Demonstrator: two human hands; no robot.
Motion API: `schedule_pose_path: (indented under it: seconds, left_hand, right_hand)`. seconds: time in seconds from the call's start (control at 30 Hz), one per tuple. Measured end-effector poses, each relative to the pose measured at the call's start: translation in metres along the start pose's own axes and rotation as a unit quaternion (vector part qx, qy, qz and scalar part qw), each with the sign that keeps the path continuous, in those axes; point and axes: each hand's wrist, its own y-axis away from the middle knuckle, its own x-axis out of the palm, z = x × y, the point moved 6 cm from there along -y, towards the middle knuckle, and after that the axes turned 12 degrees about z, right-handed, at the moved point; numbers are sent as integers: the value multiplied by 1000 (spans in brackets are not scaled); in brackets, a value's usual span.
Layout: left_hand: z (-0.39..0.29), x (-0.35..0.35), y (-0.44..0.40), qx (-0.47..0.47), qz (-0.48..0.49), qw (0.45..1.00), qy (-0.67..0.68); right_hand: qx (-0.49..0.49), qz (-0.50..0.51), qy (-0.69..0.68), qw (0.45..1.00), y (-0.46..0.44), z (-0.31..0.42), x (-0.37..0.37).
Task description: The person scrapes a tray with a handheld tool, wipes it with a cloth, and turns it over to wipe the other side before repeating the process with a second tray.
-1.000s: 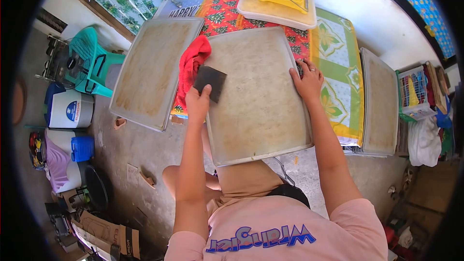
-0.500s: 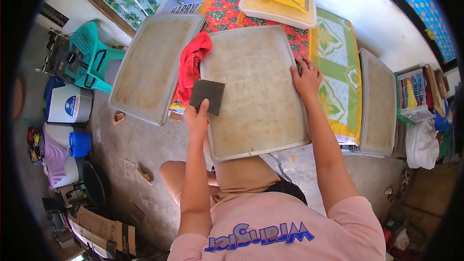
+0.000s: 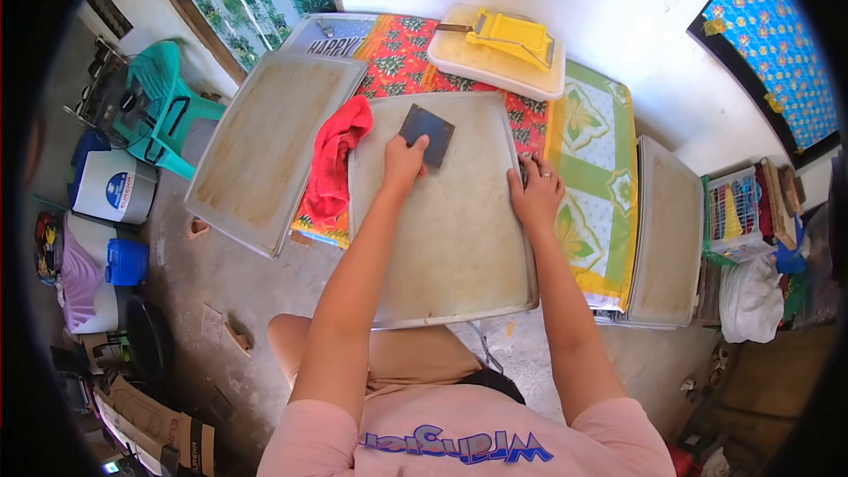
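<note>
A large worn metal baking tray [image 3: 442, 238] lies in front of me, its near end over my lap and its far end on the table. My left hand [image 3: 406, 163] is closed on a dark, flat square scraper [image 3: 427, 134], thumb on top, over the upper left part of the tray. Whether the scraper's far edge touches the metal I cannot tell. At the tray's right rim, my right hand [image 3: 536, 194] grips the edge, with a ring on one finger. Against the tray's left rim lies a crumpled red cloth [image 3: 334, 159].
A second tray [image 3: 269, 137] sits at the left of the table. More stacked trays [image 3: 669, 238] are on the right. At the back, a yellow slicer [image 3: 512, 40] rests on a white lidded container [image 3: 495, 73]. A teal chair [image 3: 177, 119] stands at left.
My left hand has moved the scraper up and right, from the tray's left edge onto its upper part. My right hand stays at the right rim. The whole view has shifted slightly.
</note>
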Motion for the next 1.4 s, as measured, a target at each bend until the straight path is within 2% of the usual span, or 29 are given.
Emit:
schedule_pose_path:
  seconds: [0.2, 0.43, 0.53, 0.63, 0.73, 0.93, 1.03, 1.13, 1.33, 1.4]
  left_hand:
    - [-12, 65, -59, 0, -39, 999, -22]
    - [-13, 101, -77, 1, -45, 999, -29]
    - [-15, 98, -76, 20, -91, 995, -39]
    - [-15, 103, -80, 22, -56, 995, -85]
    - [-13, 103, -84, 55, -93, 988, -112]
    - [-18, 104, -85, 43, -69, 987, -139]
    - [-11, 99, -91, 37, -91, 984, -146]
    - [0, 85, -97, 73, -170, 970, -161]
    - [-11, 60, -29, 80, -85, 970, -211]
    - [-9, 44, 9, 76, -60, 981, -167]
  right_hand:
    - [7, 2, -9, 1000, -1, 4, -6]
    - [12, 10, -13, 1000, -2, 5, -7]
    - [14, 15, -12, 1000, -2, 4, -7]
    - [15, 14, -8, 1000, -2, 5, -7]
    - [15, 16, -8, 1000, -2, 5, -6]
    - [14, 11, -4, 1000, -1, 7, -8]
    - [13, 6, -5, 1000, -2, 7, -8]
    - [17, 9, -11, 1000, -2, 4, -5]
    - [25, 9, -16, 1000, -1, 5, -5]
    - [29, 23, -8, 999, -2, 4, -5]
